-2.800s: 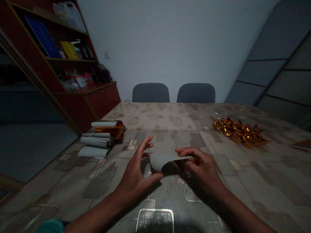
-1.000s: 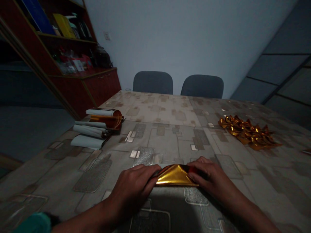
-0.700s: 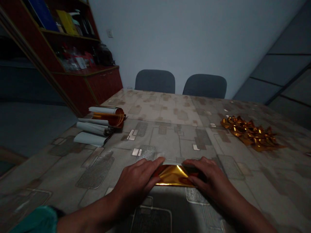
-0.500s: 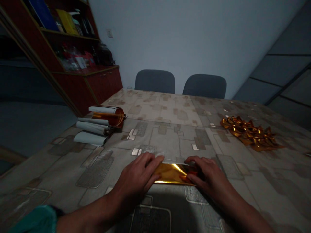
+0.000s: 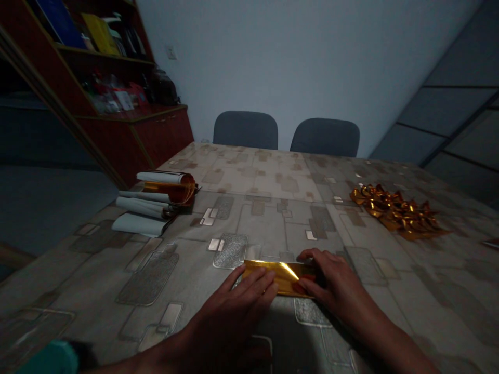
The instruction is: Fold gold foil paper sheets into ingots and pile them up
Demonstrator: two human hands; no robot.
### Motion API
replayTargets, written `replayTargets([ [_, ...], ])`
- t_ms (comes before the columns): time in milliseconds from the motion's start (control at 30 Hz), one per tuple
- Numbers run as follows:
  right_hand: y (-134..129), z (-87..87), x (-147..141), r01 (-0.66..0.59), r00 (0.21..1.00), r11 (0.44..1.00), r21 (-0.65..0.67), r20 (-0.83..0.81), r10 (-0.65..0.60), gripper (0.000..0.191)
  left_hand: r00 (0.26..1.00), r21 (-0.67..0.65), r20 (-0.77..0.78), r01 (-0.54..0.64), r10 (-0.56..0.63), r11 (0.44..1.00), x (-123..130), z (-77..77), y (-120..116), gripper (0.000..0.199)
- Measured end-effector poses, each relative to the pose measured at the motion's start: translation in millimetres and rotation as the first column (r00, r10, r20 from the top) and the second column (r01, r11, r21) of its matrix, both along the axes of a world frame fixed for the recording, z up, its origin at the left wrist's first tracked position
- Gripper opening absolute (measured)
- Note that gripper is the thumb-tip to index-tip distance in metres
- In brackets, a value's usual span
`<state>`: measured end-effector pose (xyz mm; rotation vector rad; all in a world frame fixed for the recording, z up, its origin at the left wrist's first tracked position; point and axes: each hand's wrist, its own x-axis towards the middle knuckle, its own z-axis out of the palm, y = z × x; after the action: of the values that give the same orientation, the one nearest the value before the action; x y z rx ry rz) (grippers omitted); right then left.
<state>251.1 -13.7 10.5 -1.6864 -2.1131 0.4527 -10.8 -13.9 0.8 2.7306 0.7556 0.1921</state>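
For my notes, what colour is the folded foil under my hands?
The folded foil is shiny gold, clearest in the head view.

A folded strip of gold foil [image 5: 278, 275] lies flat on the patterned table [image 5: 273, 223]. The left hand [image 5: 230, 317] rests its fingers on the strip's near edge, while the right hand [image 5: 335, 280] covers its right end. Rolled foil sheets [image 5: 156, 200] lie far left, a heap of crinkled gold foil [image 5: 397, 213] far right.
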Motion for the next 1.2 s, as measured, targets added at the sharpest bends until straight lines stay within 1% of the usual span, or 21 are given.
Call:
replayTargets([
  [67,-0.1,-0.3,0.3,0.014,1.000,1.000,-0.011,-0.014,-0.014,0.024,1.000,-0.005,0.012,-0.001,0.001,1.000,-0.4,-0.5,-0.5,0.090],
  [167,0.0,-1.3,0.2,0.030,0.999,0.999,-0.013,-0.031,-0.031,0.029,1.000,-0.012,0.008,0.016,-0.016,1.000,0.6,0.9,-0.9,0.090],
  [433,0.2,-3.0,0.6,0.042,0.999,0.999,0.008,0.016,-0.042,0.029,0.997,-0.045,-0.083,0.001,-0.005,0.999,4.2,13.2,-0.1,0.082],
  [567,0.0,-3.8,1.8,0.025,1.000,1.000,0.013,0.016,-0.025,0.029,0.996,-0.021,-0.091,0.019,-0.021,1.000,1.4,7.7,-2.3,0.086],
  [700,-1.4,-4.2,2.3,0.016,1.000,0.999,0.030,0.011,-0.017,0.033,0.999,-0.003,-0.026,0.022,-0.022,1.000,-1.5,0.4,-3.7,0.083],
  [800,-1.7,-3.3,2.2,0.012,1.000,1.000,0.027,0.009,-0.013,0.035,1.000,-0.017,-0.007,0.019,-0.019,1.000,-1.0,2.1,-3.6,0.081],
  [900,-1.5,-2.5,2.3,0.016,0.999,1.000,0.025,0.028,-0.017,0.037,0.998,-0.039,-0.059,0.013,-0.016,0.999,0.4,7.0,-3.4,0.080],
  [967,-1.6,-2.8,2.5,0.021,0.999,0.999,0.048,0.036,-0.023,0.040,0.997,-0.052,-0.079,0.004,-0.008,0.999,0.9,8.6,-3.3,0.081],
  [1100,-1.8,-4.7,2.3,0.016,0.999,0.997,0.078,0.046,-0.020,0.044,0.999,-0.020,-0.049,0.000,-0.001,1.000,0.9,7.3,-3.4,0.084],
  [1200,-0.8,-6.8,2.8,0.015,0.999,0.996,0.083,0.050,-0.019,0.047,0.998,0.009,-0.063,0.003,-0.003,1.000,1.5,6.7,-3.8,0.082],
])
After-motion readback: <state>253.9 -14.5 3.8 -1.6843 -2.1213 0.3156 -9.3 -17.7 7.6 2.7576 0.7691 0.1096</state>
